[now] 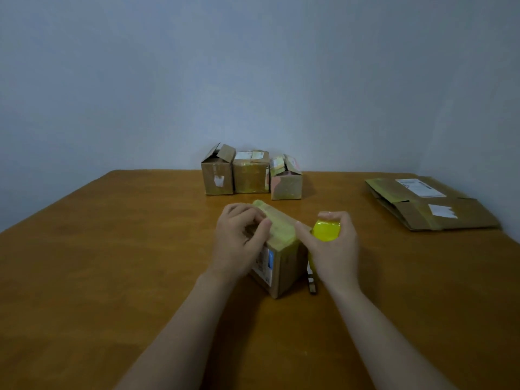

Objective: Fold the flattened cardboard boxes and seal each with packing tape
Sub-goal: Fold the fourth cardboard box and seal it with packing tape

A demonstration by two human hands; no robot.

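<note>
Wooden desk (112,249) and a bare grey wall (253,66) make up the scene. Near the middle of the desk stands a small box (284,266), its top already covered in yellowish tape. The left hand (239,240) grips that top with curled fingers, thumb on the tape, apparently to steady the box and press the strip down. The right hand (334,249) is wrapped round a yellow tape roll (326,230) just beside the box's right side, probably drawing tape over the edge. Three folded boxes (251,175) wait at the far edge, and flattened boxes (430,206) lie by the far right corner.
</note>
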